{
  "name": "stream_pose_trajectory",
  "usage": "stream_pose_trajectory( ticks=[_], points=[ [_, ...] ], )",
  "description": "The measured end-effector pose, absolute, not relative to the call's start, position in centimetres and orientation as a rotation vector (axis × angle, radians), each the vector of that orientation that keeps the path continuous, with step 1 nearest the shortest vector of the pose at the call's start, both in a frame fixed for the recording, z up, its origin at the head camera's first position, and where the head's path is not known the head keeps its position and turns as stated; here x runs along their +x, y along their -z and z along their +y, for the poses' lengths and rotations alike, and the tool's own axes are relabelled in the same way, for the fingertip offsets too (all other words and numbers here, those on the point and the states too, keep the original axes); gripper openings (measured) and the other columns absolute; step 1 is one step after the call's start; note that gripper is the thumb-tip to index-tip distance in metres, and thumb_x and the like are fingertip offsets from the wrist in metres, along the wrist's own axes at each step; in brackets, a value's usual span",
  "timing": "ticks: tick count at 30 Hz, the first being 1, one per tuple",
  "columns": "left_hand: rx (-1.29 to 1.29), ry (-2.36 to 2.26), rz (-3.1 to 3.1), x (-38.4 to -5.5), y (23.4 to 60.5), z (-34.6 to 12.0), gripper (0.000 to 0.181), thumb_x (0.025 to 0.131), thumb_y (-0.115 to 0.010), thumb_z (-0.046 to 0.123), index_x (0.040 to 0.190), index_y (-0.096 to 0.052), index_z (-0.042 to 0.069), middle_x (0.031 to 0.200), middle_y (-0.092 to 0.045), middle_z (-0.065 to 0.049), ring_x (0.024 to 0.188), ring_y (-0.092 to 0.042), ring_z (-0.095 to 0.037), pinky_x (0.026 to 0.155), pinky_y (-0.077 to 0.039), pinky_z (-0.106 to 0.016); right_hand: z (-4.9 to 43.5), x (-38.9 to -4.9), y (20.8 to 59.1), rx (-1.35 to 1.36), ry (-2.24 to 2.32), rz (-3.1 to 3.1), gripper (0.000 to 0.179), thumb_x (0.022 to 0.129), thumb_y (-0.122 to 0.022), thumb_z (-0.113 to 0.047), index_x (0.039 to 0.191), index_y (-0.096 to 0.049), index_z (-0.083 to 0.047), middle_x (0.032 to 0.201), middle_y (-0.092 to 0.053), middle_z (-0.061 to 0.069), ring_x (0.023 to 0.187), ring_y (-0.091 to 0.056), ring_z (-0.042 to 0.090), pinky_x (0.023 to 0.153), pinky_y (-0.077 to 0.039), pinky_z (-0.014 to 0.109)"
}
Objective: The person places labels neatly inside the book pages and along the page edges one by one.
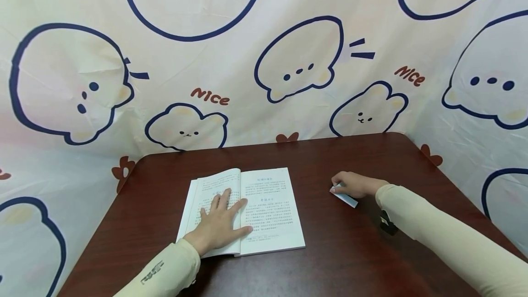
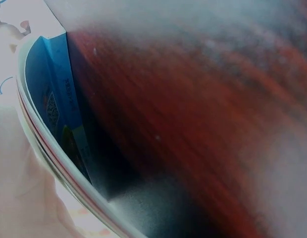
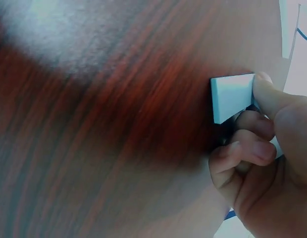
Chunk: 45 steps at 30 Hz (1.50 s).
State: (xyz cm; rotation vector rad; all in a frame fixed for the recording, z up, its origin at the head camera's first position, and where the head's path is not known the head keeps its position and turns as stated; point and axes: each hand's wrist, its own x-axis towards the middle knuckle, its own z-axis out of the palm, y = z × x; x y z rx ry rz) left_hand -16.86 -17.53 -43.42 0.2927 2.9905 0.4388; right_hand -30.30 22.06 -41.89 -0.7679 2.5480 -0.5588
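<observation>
An open book (image 1: 270, 214) with printed text lies on the table. My left hand (image 1: 216, 226) rests palm down across its left page and centre fold, fingers spread. In the left wrist view the book's page edges (image 2: 59, 166) curve up beside a blue cover (image 2: 64, 89). To the right of the book, my right hand (image 1: 354, 184) pinches a small flat white strip (image 1: 345, 199) low over the table. In the right wrist view the thumb presses on one end of the strip (image 3: 232, 96), with the fingers curled beneath. The strip's other end is hidden by the hand.
The dark reddish-brown table (image 1: 321, 260) has rounded far corners. A pale cloth (image 1: 247, 68) with cartoon outlines hangs behind it and along both sides. Between the book and the right hand runs a stretch of bare wood.
</observation>
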Motion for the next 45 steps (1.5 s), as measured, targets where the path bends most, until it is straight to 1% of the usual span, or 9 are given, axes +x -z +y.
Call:
stream_pose_trajectory(
  ticks=[3,6,8,10,15,24,32,39,45],
  points=[
    [0.295,-0.443,2.989,-16.8,43.4,-17.5,0.078,0.086,-0.067,0.064,0.152,-0.047,0.026,0.167,-0.019,-0.023,0.149,-0.023,-0.057,0.099,-0.023,-0.088,21.9,-29.9,41.8,-0.762,0.521,2.575,0.027,0.104,-0.056,-0.023,0.08,-0.055,-0.01,0.074,-0.05,-0.001,0.069,-0.049,0.012,0.066,-0.04,0.027],
    [0.294,-0.451,2.983,-16.8,43.4,-17.5,0.078,0.086,-0.067,0.064,0.152,-0.047,0.026,0.167,-0.018,-0.022,0.149,-0.022,-0.057,0.099,-0.023,-0.088,21.6,-29.4,41.8,-0.741,0.398,2.64,0.023,0.105,-0.054,-0.024,0.102,-0.067,-0.005,0.09,-0.066,0.004,0.078,-0.057,0.014,0.073,-0.049,0.033],
    [0.293,-0.453,2.98,-16.8,43.3,-17.5,0.078,0.086,-0.067,0.064,0.152,-0.047,0.026,0.167,-0.018,-0.022,0.149,-0.022,-0.057,0.099,-0.023,-0.088,21.4,-29.0,41.9,-0.753,0.273,2.702,0.027,0.106,-0.053,-0.024,0.116,-0.068,-0.004,0.103,-0.071,0.007,0.085,-0.062,0.015,0.079,-0.054,0.038],
    [0.294,-0.448,2.98,-16.8,43.3,-17.5,0.078,0.086,-0.067,0.064,0.152,-0.047,0.026,0.167,-0.018,-0.022,0.149,-0.022,-0.057,0.099,-0.023,-0.088,21.1,-28.7,42.0,-0.781,0.155,2.752,0.029,0.106,-0.052,-0.024,0.12,-0.068,-0.004,0.106,-0.073,0.008,0.086,-0.064,0.015,0.08,-0.056,0.04],
    [0.288,-0.432,2.982,-16.9,43.4,-17.7,0.079,0.087,-0.066,0.065,0.152,-0.047,0.025,0.167,-0.018,-0.023,0.149,-0.022,-0.057,0.099,-0.023,-0.088,20.6,-28.3,42.0,-0.842,0.047,2.801,0.02,0.105,-0.05,-0.016,0.109,-0.068,-0.008,0.088,-0.07,0.002,0.073,-0.059,0.012,0.068,-0.052,0.034],
    [0.291,-0.437,2.977,-16.9,43.4,-17.8,0.079,0.087,-0.065,0.065,0.153,-0.046,0.024,0.167,-0.017,-0.024,0.149,-0.022,-0.058,0.099,-0.023,-0.088,21.0,-28.1,42.2,-0.928,0.108,2.854,0.017,0.104,-0.048,-0.01,0.093,-0.059,-0.015,0.072,-0.056,-0.005,0.064,-0.048,0.009,0.06,-0.042,0.027],
    [0.287,-0.449,2.97,-16.8,43.2,-17.9,0.079,0.088,-0.065,0.064,0.154,-0.045,0.024,0.168,-0.016,-0.024,0.149,-0.02,-0.057,0.099,-0.022,-0.088,21.0,-28.2,42.1,-0.943,0.181,2.847,0.013,0.104,-0.046,-0.01,0.094,-0.051,-0.017,0.067,-0.047,-0.006,0.058,-0.043,0.01,0.058,-0.036,0.025],
    [0.288,-0.438,2.97,-17.0,43.3,-17.7,0.08,0.088,-0.064,0.065,0.154,-0.044,0.025,0.168,-0.016,-0.023,0.15,-0.02,-0.057,0.1,-0.022,-0.088,21.1,-28.0,41.4,-0.923,0.294,2.875,0.006,0.102,-0.058,-0.011,0.106,-0.056,-0.014,0.082,-0.066,-0.003,0.066,-0.052,0.006,0.064,-0.047,0.026],
    [0.286,-0.439,2.963,-17.0,43.3,-17.7,0.08,0.088,-0.064,0.066,0.154,-0.044,0.026,0.168,-0.015,-0.023,0.15,-0.02,-0.057,0.101,-0.022,-0.087,21.4,-28.1,41.5,-0.87,0.436,2.871,0.015,0.101,-0.062,-0.013,0.094,-0.049,-0.016,0.066,-0.052,-0.004,0.057,-0.048,0.009,0.054,-0.041,0.024]
  ],
)
